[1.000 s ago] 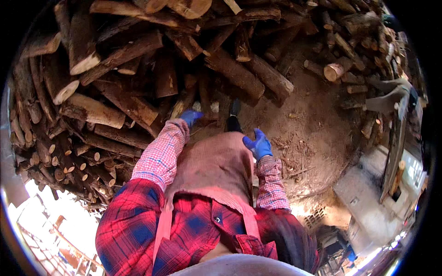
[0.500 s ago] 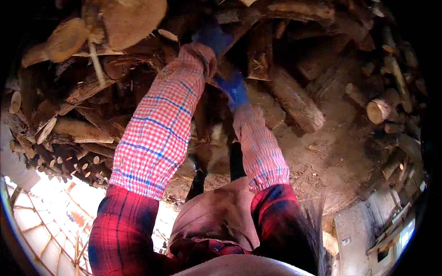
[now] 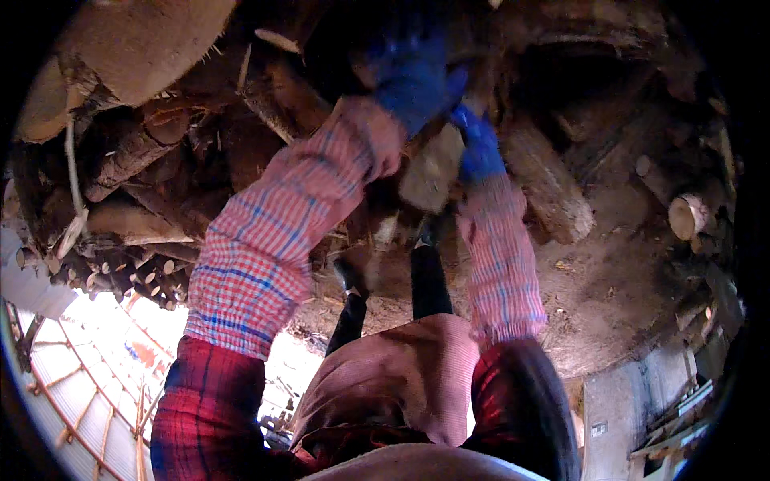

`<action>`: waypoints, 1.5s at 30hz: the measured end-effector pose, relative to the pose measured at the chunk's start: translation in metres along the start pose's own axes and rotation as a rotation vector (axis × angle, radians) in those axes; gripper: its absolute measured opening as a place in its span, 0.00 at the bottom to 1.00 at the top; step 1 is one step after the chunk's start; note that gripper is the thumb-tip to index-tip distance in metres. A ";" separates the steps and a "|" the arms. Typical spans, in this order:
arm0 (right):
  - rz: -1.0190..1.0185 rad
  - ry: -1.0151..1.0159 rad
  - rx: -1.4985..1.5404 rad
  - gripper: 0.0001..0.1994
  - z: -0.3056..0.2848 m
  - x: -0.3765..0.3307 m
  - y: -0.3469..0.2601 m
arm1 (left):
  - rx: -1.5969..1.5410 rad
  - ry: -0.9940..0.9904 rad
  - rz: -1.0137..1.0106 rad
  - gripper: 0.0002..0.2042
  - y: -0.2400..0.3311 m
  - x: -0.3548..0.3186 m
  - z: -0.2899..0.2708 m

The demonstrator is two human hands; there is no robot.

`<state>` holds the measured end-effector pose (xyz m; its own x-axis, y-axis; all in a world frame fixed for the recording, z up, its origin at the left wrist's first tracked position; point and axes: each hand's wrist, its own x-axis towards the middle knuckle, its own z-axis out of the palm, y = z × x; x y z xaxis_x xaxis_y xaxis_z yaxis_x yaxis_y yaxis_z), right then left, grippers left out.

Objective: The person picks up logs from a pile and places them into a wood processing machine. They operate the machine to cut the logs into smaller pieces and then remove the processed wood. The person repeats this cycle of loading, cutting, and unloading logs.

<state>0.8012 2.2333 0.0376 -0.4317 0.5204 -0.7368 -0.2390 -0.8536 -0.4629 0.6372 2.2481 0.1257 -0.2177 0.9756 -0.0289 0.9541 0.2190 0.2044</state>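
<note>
Blue-gloved left hand point(image 3: 413, 80) stretches to upper centre, right hand point(image 3: 480, 151) just below, beside a log point(image 3: 431, 170); opening and hold unclear for both.

No lettering, number or sign readable from where I stand. Small rectangular mark point(image 3: 598, 430) on pale grey flat panel point(image 3: 622, 397), lower right: too tiny to read.

Left hand in blue glove point(image 3: 411, 80) stretched into shadowed upper part of brown log pile point(image 3: 136, 160); fingers blurred, grip unclear. Right hand in blue glove point(image 3: 481, 148) just below, beside short pale flat-faced log point(image 3: 431, 175). Rough brown bark-covered log point(image 3: 552, 186) to its right. Large round sawn log end point(image 3: 148, 44) upper left. Dusty pink cloth apron point(image 3: 393, 373) between forearms, over brown dirt floor point(image 3: 601, 297).
</note>
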 end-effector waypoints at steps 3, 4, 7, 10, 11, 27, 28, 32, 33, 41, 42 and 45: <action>0.099 -0.031 0.031 0.20 -0.108 -0.071 -0.008 | -0.087 -0.223 0.149 0.41 0.032 -0.010 -0.044; 0.182 -0.044 0.182 0.20 -0.106 -0.093 -0.019 | -0.203 -0.238 0.127 0.42 0.034 -0.012 -0.029; 0.337 -0.152 0.631 0.19 -0.096 -0.142 -0.033 | -0.606 -0.321 0.040 0.47 0.054 -0.040 0.052; 0.234 0.167 0.392 0.19 -0.105 -0.170 -0.015 | -1.037 -0.472 -0.133 0.50 0.096 -0.069 0.065; 0.244 0.130 0.394 0.20 -0.111 -0.188 -0.013 | -1.179 -0.530 -0.190 0.50 0.109 -0.079 0.062; -0.228 0.227 0.774 0.35 -0.041 -0.539 0.245 | -1.399 -1.436 -0.851 0.25 0.173 -0.400 -0.206; -0.256 0.409 0.709 0.32 -0.030 -0.552 0.275 | -1.337 -1.477 -0.795 0.24 0.186 -0.425 -0.227; -0.487 0.299 0.856 0.20 -0.045 -0.629 0.415 | -1.259 -1.670 -0.678 0.23 0.206 -0.529 -0.235; -0.384 0.379 0.955 0.21 -0.015 -0.698 0.389 | -1.271 -1.738 -0.658 0.22 0.195 -0.554 -0.216; -1.204 0.936 1.232 0.24 0.091 -0.981 0.575 | -0.291 -1.205 1.715 0.24 0.230 -0.729 -0.239; -1.127 1.316 1.066 0.27 0.130 -1.047 0.558 | -0.246 -0.992 1.941 0.23 0.234 -0.748 -0.242; -1.374 1.602 0.971 0.37 0.148 -1.114 0.703 | -0.527 -1.934 0.950 0.23 0.265 -0.808 -0.238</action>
<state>0.9851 1.0500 0.6063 0.9552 -0.2263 -0.1910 -0.0920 0.3864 -0.9177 1.0167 1.5140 0.4362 0.8637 -0.3440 -0.3684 0.4273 0.1122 0.8971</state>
